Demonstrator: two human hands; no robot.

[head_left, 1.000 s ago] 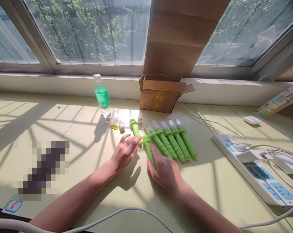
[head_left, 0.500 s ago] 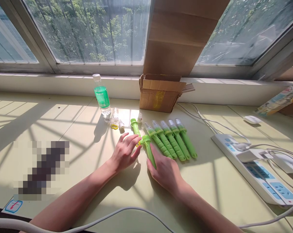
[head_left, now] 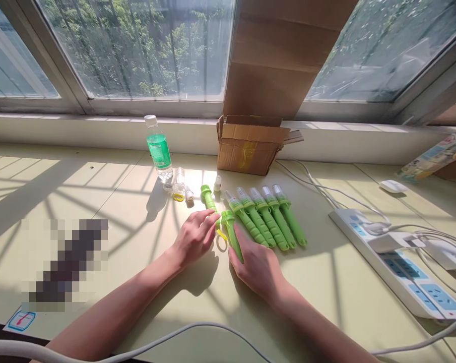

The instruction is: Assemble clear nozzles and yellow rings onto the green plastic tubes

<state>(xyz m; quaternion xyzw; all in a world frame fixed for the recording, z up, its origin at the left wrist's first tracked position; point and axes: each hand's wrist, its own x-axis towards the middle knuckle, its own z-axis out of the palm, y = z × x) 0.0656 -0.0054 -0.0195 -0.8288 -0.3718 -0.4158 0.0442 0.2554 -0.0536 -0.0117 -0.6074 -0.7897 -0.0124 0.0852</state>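
My right hand [head_left: 258, 264] is wrapped around a green ribbed flashlight-like handle [head_left: 233, 237], its threaded, uncapped end pointing away from me. My left hand [head_left: 195, 234] is just left of it, fingers bent and thumb apart, with the fingertips beside the lower end of another uncapped green handle [head_left: 208, 197]. Whether they touch that handle, I cannot tell. Just below those fingertips is a small yellow ring [head_left: 222, 235], clear of the hand. Several green handles with clear caps [head_left: 267, 217] lie in a row to the right of my right hand.
Behind my left hand are clear plastic caps [head_left: 180, 176], another yellow ring [head_left: 178, 197] and small white bulb-like pieces [head_left: 189, 194]. A water bottle [head_left: 158, 150] and an open cardboard box [head_left: 250, 148] stand farther back. A power strip [head_left: 397, 264] with cables is at right.
The yellow ring has come out from my left fingers and dropped below them. The left fingers have bent down slightly, and the far green handle has shifted a little left. My right hand stays put.
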